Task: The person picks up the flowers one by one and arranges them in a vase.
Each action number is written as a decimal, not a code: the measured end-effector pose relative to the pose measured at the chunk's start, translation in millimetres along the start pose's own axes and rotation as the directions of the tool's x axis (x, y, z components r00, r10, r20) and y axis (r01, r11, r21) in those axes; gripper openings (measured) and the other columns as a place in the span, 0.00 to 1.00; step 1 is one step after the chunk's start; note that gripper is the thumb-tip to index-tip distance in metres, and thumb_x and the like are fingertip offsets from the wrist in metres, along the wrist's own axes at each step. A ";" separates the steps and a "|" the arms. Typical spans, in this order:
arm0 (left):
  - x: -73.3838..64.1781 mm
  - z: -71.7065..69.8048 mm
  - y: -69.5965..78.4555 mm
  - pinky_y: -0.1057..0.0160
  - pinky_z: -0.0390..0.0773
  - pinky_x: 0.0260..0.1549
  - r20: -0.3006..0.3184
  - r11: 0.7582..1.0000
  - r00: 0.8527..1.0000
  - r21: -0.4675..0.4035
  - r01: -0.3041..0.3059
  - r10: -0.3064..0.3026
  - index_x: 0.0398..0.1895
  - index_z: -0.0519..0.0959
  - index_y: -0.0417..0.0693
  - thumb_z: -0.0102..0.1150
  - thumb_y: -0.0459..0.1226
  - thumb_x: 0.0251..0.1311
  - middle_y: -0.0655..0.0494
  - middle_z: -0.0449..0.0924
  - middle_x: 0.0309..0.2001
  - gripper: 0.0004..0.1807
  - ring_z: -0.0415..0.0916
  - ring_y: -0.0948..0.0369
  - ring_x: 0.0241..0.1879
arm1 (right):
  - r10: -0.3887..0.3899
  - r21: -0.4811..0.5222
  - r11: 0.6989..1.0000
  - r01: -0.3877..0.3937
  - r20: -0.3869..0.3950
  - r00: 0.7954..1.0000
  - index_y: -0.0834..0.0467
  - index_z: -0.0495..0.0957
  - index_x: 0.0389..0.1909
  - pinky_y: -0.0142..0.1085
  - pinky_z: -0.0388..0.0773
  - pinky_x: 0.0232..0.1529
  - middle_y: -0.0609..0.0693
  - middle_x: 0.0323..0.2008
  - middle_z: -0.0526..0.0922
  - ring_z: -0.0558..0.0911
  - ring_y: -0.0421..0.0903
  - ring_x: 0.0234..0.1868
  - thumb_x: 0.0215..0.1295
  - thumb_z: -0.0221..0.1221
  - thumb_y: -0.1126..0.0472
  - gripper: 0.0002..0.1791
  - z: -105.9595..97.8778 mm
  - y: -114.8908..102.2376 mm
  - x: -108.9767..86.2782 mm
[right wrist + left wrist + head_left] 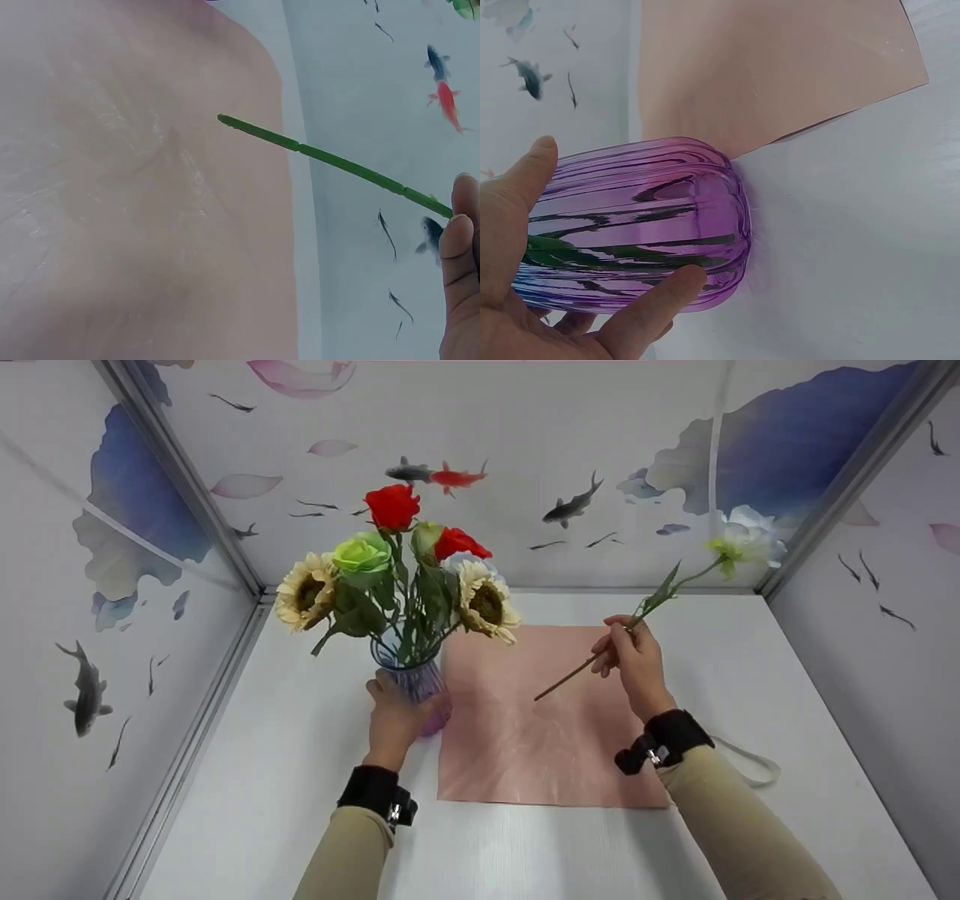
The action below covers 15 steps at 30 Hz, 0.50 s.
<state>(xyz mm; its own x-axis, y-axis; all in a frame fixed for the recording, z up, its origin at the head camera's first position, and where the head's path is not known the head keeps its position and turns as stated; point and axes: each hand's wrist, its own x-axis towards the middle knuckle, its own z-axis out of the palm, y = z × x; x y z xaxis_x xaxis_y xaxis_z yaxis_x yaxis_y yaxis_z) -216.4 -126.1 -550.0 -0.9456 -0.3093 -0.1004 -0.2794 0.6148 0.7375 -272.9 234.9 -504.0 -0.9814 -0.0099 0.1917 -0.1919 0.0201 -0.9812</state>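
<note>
My left hand [395, 712] grips a ribbed glass vase [417, 684], blue at the rim and purple toward its base. In the left wrist view, thumb and fingers curl round the vase [652, 217], and green stems show through the glass. Several flowers stand in it: red roses [392, 507], a green rose [362, 553] and cream sunflowers [486, 601]. My right hand [634, 660] pinches the stem of a single white flower [750, 540], bloom up to the right. The bare end of its green stem [330, 159] points down left, above the pink sheet.
A pink sheet [551, 735] lies flat on the white table [510, 855], right of the vase. Beside my right forearm lies a pale strap loop [757, 769]. White panels printed with fish [574, 502] and petals enclose the table at the back and sides.
</note>
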 end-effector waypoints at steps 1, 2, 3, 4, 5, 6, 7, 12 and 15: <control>0.0 0.3 -0.1 0.39 0.77 0.58 -0.001 1.000 1.000 -0.003 0.002 -0.002 0.79 0.37 0.34 0.74 0.60 0.51 0.33 0.50 0.69 0.70 0.74 0.33 0.60 | -0.015 0.005 1.000 0.015 -0.002 1.000 0.63 0.66 0.63 0.34 0.80 0.25 0.70 0.38 0.80 0.83 0.48 0.23 0.82 0.45 0.50 0.22 0.4 -1.3 0.1; 0.2 0.5 -0.2 0.39 0.77 0.58 0.000 1.000 1.000 -0.007 0.006 -0.006 0.79 0.37 0.34 0.74 0.60 0.51 0.33 0.50 0.69 0.70 0.74 0.33 0.60 | -0.029 0.011 1.000 0.029 -0.006 1.000 0.62 0.66 0.63 0.34 0.80 0.25 0.70 0.38 0.81 0.83 0.48 0.23 0.82 0.44 0.49 0.22 0.6 -2.4 0.4; 0.1 0.7 -0.2 0.39 0.77 0.58 -0.001 1.000 1.000 -0.010 0.007 -0.007 0.79 0.38 0.34 0.74 0.60 0.51 0.33 0.50 0.68 0.70 0.74 0.33 0.60 | -0.042 0.017 0.999 0.042 -0.012 0.999 0.61 0.67 0.63 0.34 0.80 0.25 0.70 0.37 0.81 0.83 0.48 0.23 0.82 0.44 0.48 0.23 0.9 -3.6 0.5; 0.3 1.0 -0.2 0.39 0.77 0.58 -0.001 1.000 1.000 -0.012 0.009 -0.009 0.79 0.38 0.34 0.75 0.60 0.51 0.33 0.50 0.68 0.70 0.74 0.33 0.60 | -0.053 0.026 0.998 0.053 -0.020 0.998 0.60 0.67 0.63 0.34 0.79 0.25 0.70 0.37 0.82 0.83 0.48 0.23 0.81 0.45 0.47 0.22 1.3 -5.0 0.5; 0.3 1.0 0.0 0.39 0.77 0.58 0.000 1.000 1.000 -0.014 0.012 -0.012 0.79 0.38 0.34 0.75 0.59 0.51 0.33 0.50 0.68 0.70 0.73 0.33 0.60 | -0.065 0.035 0.997 0.066 -0.030 0.997 0.60 0.67 0.62 0.34 0.79 0.25 0.68 0.36 0.82 0.83 0.48 0.22 0.81 0.46 0.47 0.22 1.7 -6.3 0.5; 0.3 0.9 0.2 0.39 0.77 0.58 0.001 1.000 1.000 -0.012 0.015 -0.015 0.79 0.38 0.34 0.74 0.59 0.51 0.33 0.50 0.69 0.69 0.73 0.33 0.60 | -0.073 0.046 0.996 0.075 -0.039 0.997 0.59 0.67 0.61 0.33 0.79 0.25 0.66 0.36 0.83 0.82 0.47 0.22 0.81 0.46 0.47 0.22 2.0 -7.6 0.5; 0.4 0.7 0.6 0.39 0.77 0.58 0.002 1.000 1.000 -0.008 0.016 -0.016 0.79 0.38 0.34 0.74 0.59 0.51 0.33 0.50 0.69 0.69 0.74 0.33 0.60 | -0.078 0.060 0.995 0.080 -0.047 0.996 0.59 0.68 0.61 0.33 0.79 0.25 0.64 0.35 0.83 0.82 0.47 0.22 0.80 0.47 0.47 0.22 2.3 -9.3 0.4; 0.0 0.8 1.1 0.39 0.77 0.57 -0.002 1.000 1.000 0.001 0.009 -0.009 0.79 0.39 0.33 0.74 0.59 0.52 0.32 0.51 0.68 0.69 0.74 0.33 0.59 | -0.088 0.129 0.986 0.102 -0.106 0.990 0.61 0.71 0.59 0.33 0.79 0.25 0.60 0.35 0.83 0.81 0.47 0.22 0.78 0.54 0.53 0.19 4.7 -17.0 -0.1; -0.3 0.7 1.5 0.39 0.78 0.57 -0.001 1.000 1.000 -0.009 0.010 -0.010 0.79 0.38 0.33 0.74 0.59 0.52 0.33 0.51 0.68 0.69 0.74 0.33 0.59 | -0.117 0.136 0.982 0.134 -0.126 0.985 0.62 0.72 0.57 0.33 0.79 0.24 0.61 0.34 0.84 0.82 0.48 0.23 0.75 0.58 0.56 0.17 7.4 -21.9 -1.2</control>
<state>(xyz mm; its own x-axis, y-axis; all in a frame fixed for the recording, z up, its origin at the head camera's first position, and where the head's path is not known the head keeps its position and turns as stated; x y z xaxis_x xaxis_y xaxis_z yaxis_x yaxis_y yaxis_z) -216.6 -124.6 -549.3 -0.9426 -0.3164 -0.1067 -0.2872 0.6052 0.7424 -267.5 227.1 -482.9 -0.9450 0.1140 0.3065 -0.3192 -0.1178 -0.9403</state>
